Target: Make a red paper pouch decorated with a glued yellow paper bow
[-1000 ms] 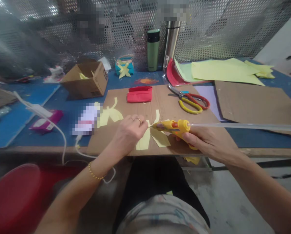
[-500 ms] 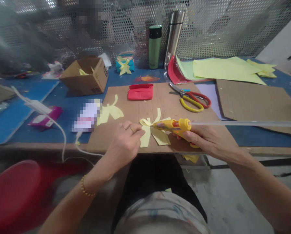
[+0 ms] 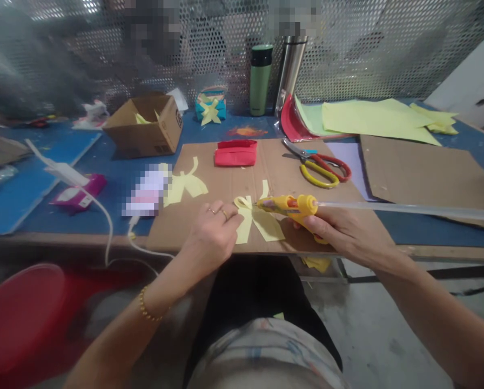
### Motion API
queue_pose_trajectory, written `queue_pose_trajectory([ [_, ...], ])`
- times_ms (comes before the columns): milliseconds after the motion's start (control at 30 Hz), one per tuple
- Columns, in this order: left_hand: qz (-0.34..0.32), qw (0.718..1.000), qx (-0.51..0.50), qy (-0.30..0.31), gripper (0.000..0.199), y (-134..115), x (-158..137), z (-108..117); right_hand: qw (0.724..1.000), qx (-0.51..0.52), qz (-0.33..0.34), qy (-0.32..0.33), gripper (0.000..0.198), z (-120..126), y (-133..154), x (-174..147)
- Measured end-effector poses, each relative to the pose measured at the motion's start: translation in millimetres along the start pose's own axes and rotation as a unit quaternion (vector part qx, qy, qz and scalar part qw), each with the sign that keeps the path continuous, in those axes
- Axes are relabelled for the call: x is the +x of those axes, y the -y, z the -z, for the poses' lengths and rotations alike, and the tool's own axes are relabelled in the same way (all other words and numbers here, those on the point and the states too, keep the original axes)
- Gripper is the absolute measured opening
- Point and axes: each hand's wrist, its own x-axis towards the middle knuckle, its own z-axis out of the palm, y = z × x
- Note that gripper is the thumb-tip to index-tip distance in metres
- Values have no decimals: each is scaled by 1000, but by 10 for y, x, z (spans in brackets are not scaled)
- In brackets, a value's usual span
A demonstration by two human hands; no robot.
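- Right hand (image 3: 343,231): grip wrapped around the yellow glue gun (image 3: 284,205).
- Left hand (image 3: 214,231): fingers curled at the pale yellow cutout (image 3: 268,227); cannot tell whether gripping.
- Cutout lies on cardboard (image 3: 221,186).

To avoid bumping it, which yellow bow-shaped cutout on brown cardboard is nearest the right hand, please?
The looped yellow cutout by the yellow plastic glue gun; the other lies farther left.
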Motion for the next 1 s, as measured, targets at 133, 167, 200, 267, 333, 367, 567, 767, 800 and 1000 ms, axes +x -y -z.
queue_pose_trajectory([
  [133, 3, 1000, -3, 8, 23, -1, 3, 6, 1000, -17, 1, 9, 60, 0, 18, 6],
  [167, 3, 1000, -4, 8, 22, -1, 4, 7, 1000, -22, 1, 12, 60, 6, 30, 7],
  [200, 3, 1000, -5, 8, 22, -2, 5, 7, 1000, -27, 0, 14, 60, 13, 43, 9],
  [267, 5, 1000, -8, 7, 22, -4, 7, 6, 999, -37, -3, 17, 61, 30, 72, 11],
  [333, 7, 1000, -11, 11, 23, -7, 6, 3, 999, -41, -7, 22, 64, 43, 95, 11],
  [367, 8, 1000, -12, 12, 23, -7, 5, 1, 999, -40, -8, 25, 66, 47, 103, 12],
  [567, 9, 1000, -15, 16, 24, 4, -11, -13, 1000, -4, 2, 23, 67, 33, 102, 18],
  [767, 10, 1000, -14, 12, 24, 6, -7, -9, 1000, 7, 3, 10, 63, 31, 108, 21],
  [800, 10, 1000, -15, 11, 24, 6, -7, -8, 1000, 7, 2, 10, 63, 32, 113, 22],
  [1000, 16, 1000, -21, 13, 24, 0, -12, -10, 1000, 19, 7, 6, 61, 22, 80, 11],
])
